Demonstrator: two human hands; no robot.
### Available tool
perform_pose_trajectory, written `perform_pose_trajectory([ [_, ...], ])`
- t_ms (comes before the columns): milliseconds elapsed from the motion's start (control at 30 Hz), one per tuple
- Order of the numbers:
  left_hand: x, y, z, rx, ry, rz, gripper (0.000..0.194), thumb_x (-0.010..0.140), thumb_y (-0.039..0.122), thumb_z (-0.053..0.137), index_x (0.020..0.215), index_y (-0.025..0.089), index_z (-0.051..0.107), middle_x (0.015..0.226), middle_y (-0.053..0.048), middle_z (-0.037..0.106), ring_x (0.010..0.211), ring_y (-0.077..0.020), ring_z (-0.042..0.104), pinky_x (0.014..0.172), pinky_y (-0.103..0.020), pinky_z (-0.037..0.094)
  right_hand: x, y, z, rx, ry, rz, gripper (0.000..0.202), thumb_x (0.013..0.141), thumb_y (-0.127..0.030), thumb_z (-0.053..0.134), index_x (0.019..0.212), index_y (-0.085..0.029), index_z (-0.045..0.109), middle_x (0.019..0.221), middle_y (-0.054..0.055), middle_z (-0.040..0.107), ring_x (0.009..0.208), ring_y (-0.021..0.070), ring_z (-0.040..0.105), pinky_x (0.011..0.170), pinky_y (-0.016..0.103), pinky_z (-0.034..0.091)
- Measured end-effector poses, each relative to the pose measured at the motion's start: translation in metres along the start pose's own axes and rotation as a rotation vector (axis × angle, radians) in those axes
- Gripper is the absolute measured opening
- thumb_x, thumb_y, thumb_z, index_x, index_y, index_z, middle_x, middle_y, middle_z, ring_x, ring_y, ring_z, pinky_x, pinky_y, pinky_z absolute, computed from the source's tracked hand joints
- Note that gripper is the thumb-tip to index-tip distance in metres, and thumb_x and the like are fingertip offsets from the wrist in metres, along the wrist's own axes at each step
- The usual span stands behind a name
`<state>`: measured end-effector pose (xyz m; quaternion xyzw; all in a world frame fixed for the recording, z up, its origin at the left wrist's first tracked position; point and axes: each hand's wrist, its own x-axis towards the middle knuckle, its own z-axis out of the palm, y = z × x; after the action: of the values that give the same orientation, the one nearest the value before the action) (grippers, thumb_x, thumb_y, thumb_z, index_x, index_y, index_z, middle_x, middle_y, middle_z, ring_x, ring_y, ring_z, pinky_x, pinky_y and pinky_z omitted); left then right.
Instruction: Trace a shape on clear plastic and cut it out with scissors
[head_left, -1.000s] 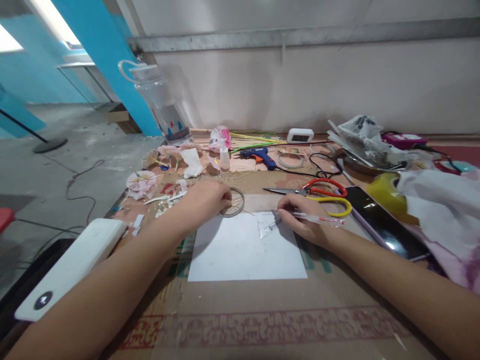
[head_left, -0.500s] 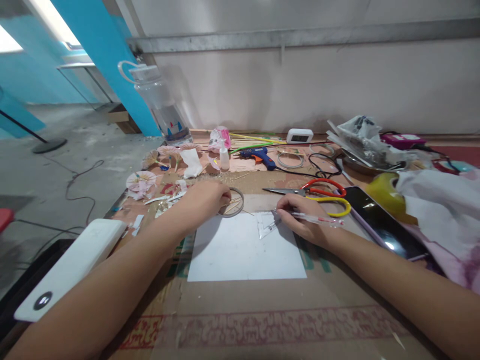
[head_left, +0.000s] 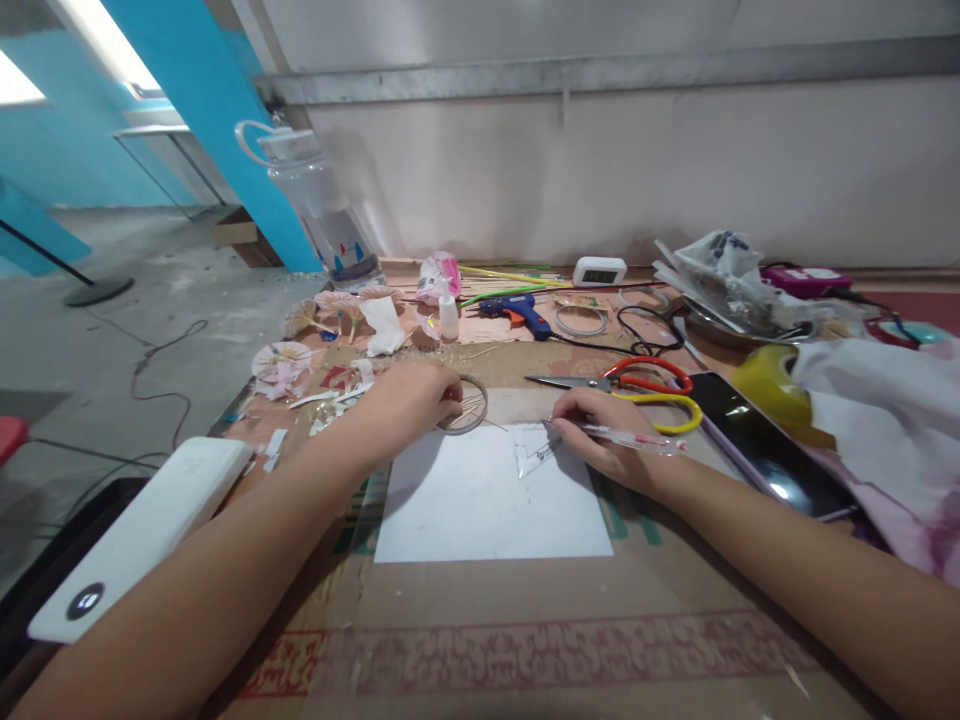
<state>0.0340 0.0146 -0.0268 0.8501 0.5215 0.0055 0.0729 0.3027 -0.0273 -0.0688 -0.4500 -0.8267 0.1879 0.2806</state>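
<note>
My left hand point(head_left: 426, 395) is closed at the left side of a grey ring point(head_left: 484, 408); its fingertips are bent down and what they pinch is hidden. Thin wooden sticks point(head_left: 469, 408) lie inside the ring, at the top edge of a white sheet of paper point(head_left: 480, 510). My right hand point(head_left: 592, 425) is wrapped round a clear pen point(head_left: 637, 438) with a red part inside, its back end pointing right. Beside those fingers a small transparent set square point(head_left: 531, 455) lies on the paper. Scissors point(head_left: 592, 383) with red and yellow handles rest just behind my right hand.
Behind are a blue glue gun point(head_left: 517, 312), a small glue bottle point(head_left: 448, 316) and a tall water bottle point(head_left: 330, 215). A phone point(head_left: 765, 445) and yellow tape roll point(head_left: 776, 395) lie right. Paper scraps point(head_left: 330, 397) and a white device point(head_left: 142, 540) are left.
My left fingertips have shifted very slightly by the ring. My right hand, the pen and the set square look the same.
</note>
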Motion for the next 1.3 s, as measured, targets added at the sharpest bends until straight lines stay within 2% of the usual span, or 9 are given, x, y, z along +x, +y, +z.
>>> perform_pose_trajectory([
  [200,-0.0001,0.0006,0.0000,0.000,-0.002,-0.012,0.009,0.079,0.026,0.062,0.078,0.023,0.070,0.080,-0.003,0.071,0.072,-0.0179,0.060,0.057,-0.027,0.030,0.0009,-0.0013,-0.0001,-0.001,-0.001,0.005,0.010,0.086,-0.026,0.052,0.081,-0.020,0.058,0.073,0.002,0.064,0.065,0.0162,0.056,0.060,0.026,0.041],
  [400,0.0006,0.0007,-0.0029,-0.016,-0.023,-0.015,0.021,0.085,0.028,0.053,0.082,0.022,0.073,0.078,-0.004,0.071,0.070,-0.0182,0.060,0.058,-0.027,0.031,0.0002,0.0006,0.0007,-0.005,-0.001,-0.001,0.010,0.087,-0.026,0.053,0.082,-0.019,0.059,0.076,0.002,0.064,0.066,0.0161,0.057,0.061,0.026,0.041],
  [567,0.0004,0.0002,-0.0019,-0.021,-0.015,-0.021,0.017,0.081,0.025,0.056,0.082,0.023,0.072,0.082,-0.003,0.072,0.074,-0.0194,0.061,0.058,-0.027,0.032,0.0005,0.0001,-0.0001,-0.010,-0.004,-0.011,0.010,0.087,-0.025,0.052,0.081,-0.019,0.059,0.074,0.003,0.064,0.065,0.0161,0.056,0.060,0.026,0.041],
  [1300,0.0000,0.0006,0.0022,0.003,0.036,0.030,0.015,0.080,0.019,0.054,0.077,0.021,0.069,0.079,-0.004,0.070,0.070,-0.0187,0.058,0.058,-0.028,0.030,0.0005,-0.0018,-0.0008,-0.006,0.001,-0.016,0.009,0.087,-0.024,0.052,0.081,-0.020,0.058,0.073,0.002,0.064,0.065,0.0160,0.057,0.060,0.026,0.042],
])
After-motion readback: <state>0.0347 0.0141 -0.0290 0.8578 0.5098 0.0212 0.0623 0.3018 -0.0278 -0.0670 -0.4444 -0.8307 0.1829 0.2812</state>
